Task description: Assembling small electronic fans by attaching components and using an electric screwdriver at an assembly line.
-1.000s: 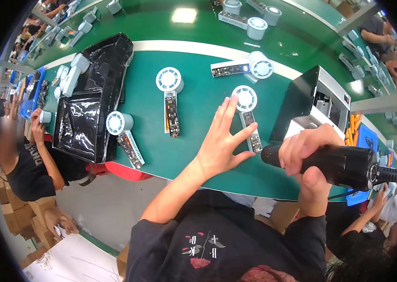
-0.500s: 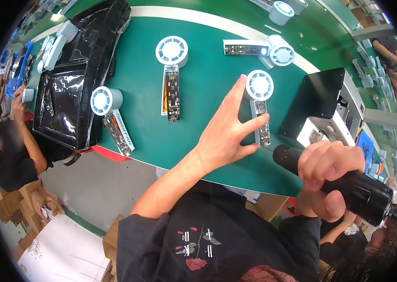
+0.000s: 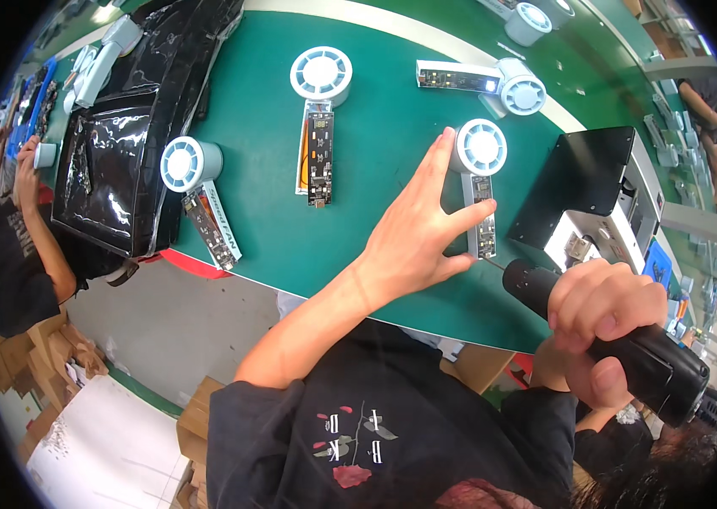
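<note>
A pale blue handheld fan lies on the green table with the circuit board in its handle exposed. My left hand holds it down, fingers spread around it: one beside the round head, another on the board, the thumb near the handle's lower end. My right hand is wrapped around a black electric screwdriver. Its thin bit points at the handle's lower end; whether it touches a screw is too small to tell.
More opened fans lie about: one at the upper middle, one at the left, one with a lit board. A black-and-white box device stands at the right. A black plastic-wrapped tray fills the left; a co-worker sits beyond it.
The whole view has shifted slightly, with the fans on the left sitting higher in it. Both hands, the fan and the screwdriver keep nearly the same places relative to each other.
</note>
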Demonstrator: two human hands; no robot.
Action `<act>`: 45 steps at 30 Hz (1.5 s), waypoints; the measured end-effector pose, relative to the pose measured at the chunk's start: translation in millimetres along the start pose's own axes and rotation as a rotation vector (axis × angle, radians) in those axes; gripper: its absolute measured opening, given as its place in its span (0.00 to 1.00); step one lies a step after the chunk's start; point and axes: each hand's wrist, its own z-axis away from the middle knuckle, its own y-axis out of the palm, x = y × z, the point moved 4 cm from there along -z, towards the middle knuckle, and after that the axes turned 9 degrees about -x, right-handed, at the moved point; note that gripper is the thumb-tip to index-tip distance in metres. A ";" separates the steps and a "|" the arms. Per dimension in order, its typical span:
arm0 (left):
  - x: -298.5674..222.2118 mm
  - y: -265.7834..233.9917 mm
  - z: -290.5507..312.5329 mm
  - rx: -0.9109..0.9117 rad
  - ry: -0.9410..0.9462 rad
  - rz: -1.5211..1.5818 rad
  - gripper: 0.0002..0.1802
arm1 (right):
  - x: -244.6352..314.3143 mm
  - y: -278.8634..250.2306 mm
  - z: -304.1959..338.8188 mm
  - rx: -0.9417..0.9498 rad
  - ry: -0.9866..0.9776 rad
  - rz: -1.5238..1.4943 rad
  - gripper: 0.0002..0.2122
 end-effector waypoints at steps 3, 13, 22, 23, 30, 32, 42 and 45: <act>0.7 0.3 0.4 -0.002 0.008 0.001 0.38 | -1.9 2.5 -1.6 0.039 -0.017 0.011 0.17; -2.0 -1.6 -0.6 -0.007 0.012 -0.020 0.37 | -0.1 14.9 -9.0 0.204 0.010 -0.025 0.13; -4.2 -5.1 -0.6 -0.024 0.016 -0.016 0.36 | -7.4 18.6 -13.5 0.212 0.028 -0.096 0.10; -5.6 -6.3 -1.4 -0.030 0.030 -0.015 0.34 | -7.3 19.5 -14.9 0.237 0.029 -0.106 0.10; -5.5 -4.8 -1.0 -0.036 0.039 -0.032 0.34 | -10.0 17.7 -14.8 0.320 0.010 -0.165 0.09; -4.6 -3.9 -1.0 -0.035 0.033 -0.046 0.35 | -13.5 16.0 -18.4 0.332 0.017 -0.186 0.09; -1.2 -2.0 -1.9 -0.024 0.001 -0.007 0.39 | -14.9 20.6 -21.0 0.453 -0.004 -0.264 0.11; -1.6 -2.1 -1.9 -0.021 -0.003 -0.016 0.39 | -16.9 19.2 -22.4 0.461 -0.009 -0.294 0.11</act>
